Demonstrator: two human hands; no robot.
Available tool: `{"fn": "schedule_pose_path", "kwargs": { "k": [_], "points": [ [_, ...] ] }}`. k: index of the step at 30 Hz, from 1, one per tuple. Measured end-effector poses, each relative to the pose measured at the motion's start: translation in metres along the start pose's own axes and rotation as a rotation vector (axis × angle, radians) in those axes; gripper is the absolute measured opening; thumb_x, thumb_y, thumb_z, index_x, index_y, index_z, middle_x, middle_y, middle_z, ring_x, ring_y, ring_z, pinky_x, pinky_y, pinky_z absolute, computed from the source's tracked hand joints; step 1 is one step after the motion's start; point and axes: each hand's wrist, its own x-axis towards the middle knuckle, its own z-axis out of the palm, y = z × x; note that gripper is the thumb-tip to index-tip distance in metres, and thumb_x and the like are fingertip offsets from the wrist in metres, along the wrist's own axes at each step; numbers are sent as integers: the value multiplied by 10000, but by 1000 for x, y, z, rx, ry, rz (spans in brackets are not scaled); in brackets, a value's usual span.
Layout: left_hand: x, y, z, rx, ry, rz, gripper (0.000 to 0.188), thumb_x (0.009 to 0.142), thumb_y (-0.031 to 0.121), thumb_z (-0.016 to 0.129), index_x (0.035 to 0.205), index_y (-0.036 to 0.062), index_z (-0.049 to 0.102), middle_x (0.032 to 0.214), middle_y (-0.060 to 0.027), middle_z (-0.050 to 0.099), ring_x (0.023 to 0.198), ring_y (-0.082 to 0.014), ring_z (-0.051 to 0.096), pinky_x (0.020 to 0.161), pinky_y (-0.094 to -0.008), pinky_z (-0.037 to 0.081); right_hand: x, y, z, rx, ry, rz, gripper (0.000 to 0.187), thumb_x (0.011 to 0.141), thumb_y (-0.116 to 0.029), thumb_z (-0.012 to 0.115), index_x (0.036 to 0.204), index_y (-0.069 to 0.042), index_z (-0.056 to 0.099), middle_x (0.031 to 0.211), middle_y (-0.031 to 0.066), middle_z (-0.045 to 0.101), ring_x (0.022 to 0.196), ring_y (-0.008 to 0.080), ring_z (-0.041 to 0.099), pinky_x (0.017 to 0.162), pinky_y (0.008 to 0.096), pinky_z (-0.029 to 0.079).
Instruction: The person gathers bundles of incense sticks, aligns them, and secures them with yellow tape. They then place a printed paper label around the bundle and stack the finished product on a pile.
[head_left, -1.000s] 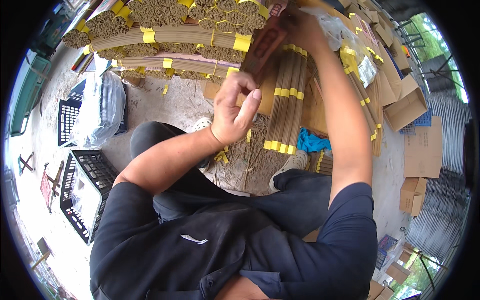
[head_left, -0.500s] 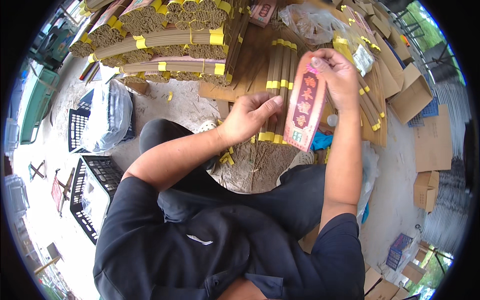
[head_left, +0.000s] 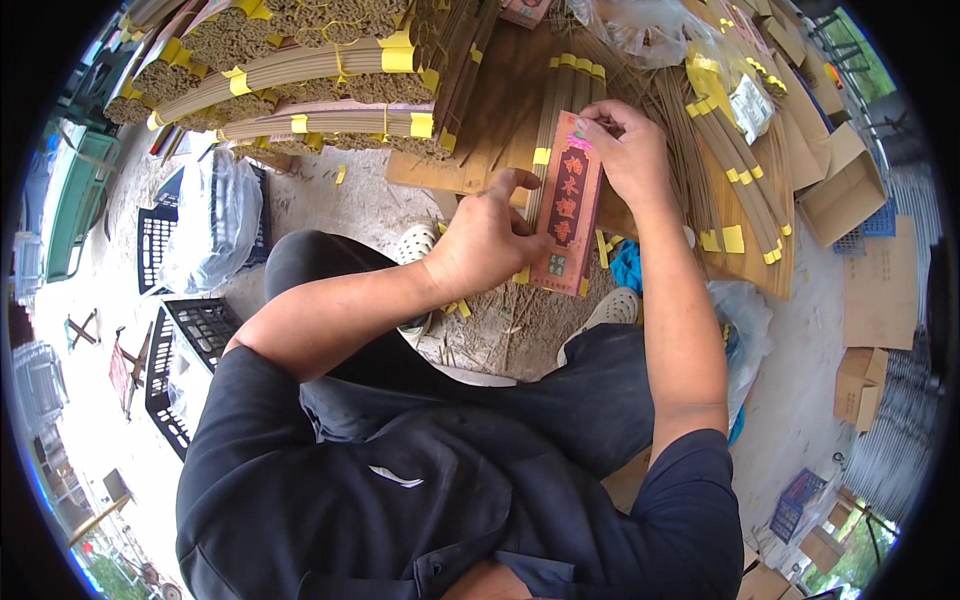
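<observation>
A long pink-and-red paper label [head_left: 568, 205] lies over a row of thin brown incense stick bundles [head_left: 575, 84] with yellow paper bands. My right hand [head_left: 627, 150] pinches the label near its top end between thumb and fingers. To its left, my left hand [head_left: 478, 238] is open, thumb and forefinger apart, at the label's left edge. The thumb's tip reaches the lower part of the label; whether it presses on it I cannot tell. The label hides most of the bundles' lower part.
Stacked incense bundles [head_left: 300, 75] rise at the far left of the wooden table [head_left: 430, 172]. Loose sticks [head_left: 680, 130], banded bundles [head_left: 735, 160] and clear plastic bags [head_left: 640, 30] lie to the right. Black crates [head_left: 205, 325] stand on the left floor, cardboard boxes [head_left: 840, 185] on the right.
The label has moved left and down flat onto the incense bundles, still in my right hand. My left hand's fingers have spread apart and come to the label's edge.
</observation>
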Motion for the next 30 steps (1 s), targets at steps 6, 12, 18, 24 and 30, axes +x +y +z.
{"fn": "schedule_pose_path", "kwargs": {
  "k": [6,12,18,24,30],
  "points": [
    [8,-8,1,16,14,5,560,799,181,827,1249,-2,547,703,-96,708,627,-140,668,594,-294,509,-1,1,3,-152,78,-78,158,900,-126,757,960,17,727,819,21,696,733,61,594,679,245,496],
    [13,-12,4,41,15,21,517,791,204,869,1168,22,566,652,-47,676,588,-72,605,540,-270,466,7,8,7,-223,75,-94,175,849,-166,784,950,-25,757,851,112,720,728,204,698,694,309,543],
    [12,-13,4,50,-15,30,478,801,205,861,1138,18,580,637,-47,684,557,-61,591,528,-252,450,5,17,8,-286,110,-195,210,892,-194,778,993,-12,752,777,13,696,693,59,593,652,240,500],
    [12,-13,4,76,-15,53,449,804,210,862,1112,19,598,610,-36,672,532,-48,561,510,-254,428,3,7,13,-192,78,-74,209,890,-196,781,986,-13,753,777,9,695,692,54,593,652,236,501],
    [12,-14,3,81,-35,64,451,808,216,862,1117,20,599,613,-31,666,529,-46,537,510,-256,421,1,8,12,-229,103,-75,200,886,-184,789,985,-14,756,779,7,696,691,56,591,653,235,503]
  ]
}}
